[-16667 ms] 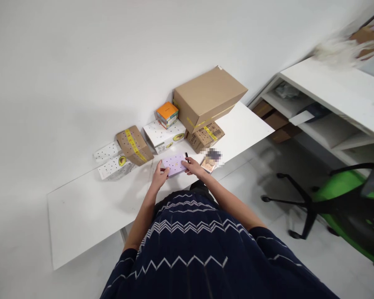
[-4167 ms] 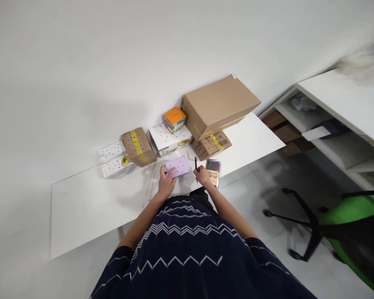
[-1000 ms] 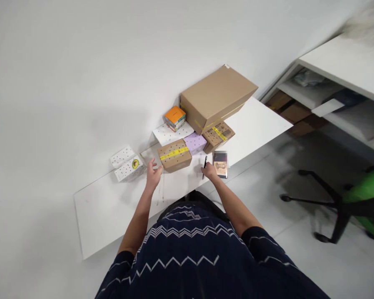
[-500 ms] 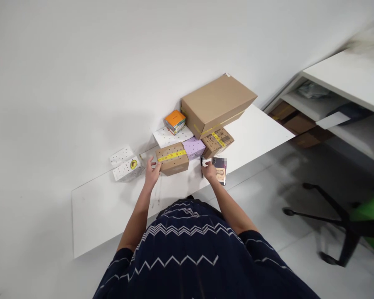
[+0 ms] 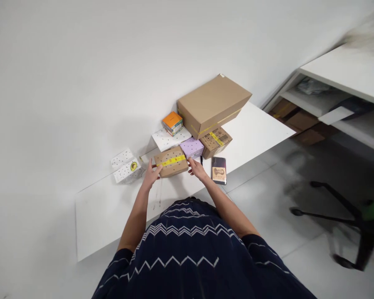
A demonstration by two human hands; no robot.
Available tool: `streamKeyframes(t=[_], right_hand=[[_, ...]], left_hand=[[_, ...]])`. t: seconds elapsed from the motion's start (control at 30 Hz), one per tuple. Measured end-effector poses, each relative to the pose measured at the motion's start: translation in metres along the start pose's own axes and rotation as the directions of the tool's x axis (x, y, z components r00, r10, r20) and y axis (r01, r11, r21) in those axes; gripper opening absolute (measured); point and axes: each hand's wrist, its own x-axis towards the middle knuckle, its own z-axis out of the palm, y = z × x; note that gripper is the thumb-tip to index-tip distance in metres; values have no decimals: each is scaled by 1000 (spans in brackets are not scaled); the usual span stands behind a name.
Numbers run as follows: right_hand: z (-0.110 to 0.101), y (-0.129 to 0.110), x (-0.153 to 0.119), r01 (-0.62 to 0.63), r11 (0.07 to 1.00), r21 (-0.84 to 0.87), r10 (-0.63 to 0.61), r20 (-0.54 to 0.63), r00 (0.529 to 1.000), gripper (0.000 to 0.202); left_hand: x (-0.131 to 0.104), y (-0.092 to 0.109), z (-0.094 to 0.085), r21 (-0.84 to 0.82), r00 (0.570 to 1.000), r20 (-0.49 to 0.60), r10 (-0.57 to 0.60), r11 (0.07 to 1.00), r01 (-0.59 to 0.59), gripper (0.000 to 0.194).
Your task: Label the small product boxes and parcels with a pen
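A small brown cardboard box [image 5: 172, 168] with dark spots and a strip of yellow tape lies between my hands. My left hand [image 5: 151, 174] grips its left end, the thumb on top and fingers along the side. At the right end my right hand [image 5: 197, 168] closes on the box with thumb and fingers. Directly behind it is a purple spotted box [image 5: 192, 146]. Just beyond my right fingers is a thin black object [image 5: 201, 160], partly hidden, perhaps a pen.
On the white table [image 5: 112, 224], a large cardboard box [image 5: 213, 104] stands near the wall. Around it are a taped carton [image 5: 216, 143], an orange box [image 5: 172, 121] and a white spotted box [image 5: 166, 139]. White boxes [image 5: 126, 171] sit left; a phone [image 5: 218, 170] lies right.
My right hand has moved left, away from the thin black object and phone, onto the right end of the brown box. My left hand has closed on its left end.
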Motion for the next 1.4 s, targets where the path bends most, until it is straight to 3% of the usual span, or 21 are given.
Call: streamKeyframes(t=[0.17, 0.27, 0.37, 0.43, 0.53, 0.6, 0.73, 0.8, 0.9, 1.0, 1.13, 1.27, 1.4], right_hand=[[0, 12, -12, -29, 998, 63, 25, 66, 997, 65], [2, 18, -28, -80, 994, 73, 73, 91, 993, 64], [7, 22, -46, -203, 978, 54, 189, 193, 963, 57], [8, 23, -55, -214, 977, -1, 206, 279, 938, 52], [6, 26, -58, -186, 977, -103, 212, 409, 888, 40], [2, 29, -52, -164, 967, -194, 232, 412, 881, 27], [-4, 34, -30, -71, 957, -282, 104, 101, 989, 22], [-2, 33, -19, -18, 966, -258, 15, -13, 1000, 29], [9, 32, -9, -31, 985, -170, 42, 60, 997, 38], [19, 38, -9, -86, 993, -76, 101, 233, 967, 34], [16, 56, -16, -75, 993, 87, 46, 302, 952, 27], [7, 72, -16, 6, 973, 232, -63, 238, 969, 31], [8, 82, -8, 67, 958, 279, -121, 181, 976, 34]], left_hand=[[-32, -12, -3, -126, 960, 278, -36, 989, 73, 102], [-45, -20, -4, -206, 943, 332, -10, 975, 83, 92], [-45, -28, -7, -340, 955, 290, 57, 939, 47, 71], [-39, -33, -11, -369, 978, 179, 108, 929, -35, 64], [-30, -41, -18, -215, 993, -9, 121, 969, -120, 62], [-28, -46, -22, -117, 994, -53, 97, 988, -103, 63], [-37, -53, -30, -70, 999, -32, 25, 997, -28, 71], [-44, -57, -38, -52, 997, -34, -76, 996, 74, 74], [-53, -64, -56, -29, 964, -5, -267, 963, 267, 80], [-58, -74, -72, -54, 945, 88, -315, 946, 321, 83], [-56, -84, -74, -198, 973, 86, -214, 954, 227, 82], [-45, -87, -61, -395, 997, 72, 27, 919, 4, 100], [-33, -85, -49, -485, 984, 149, 95, 875, -11, 115]])
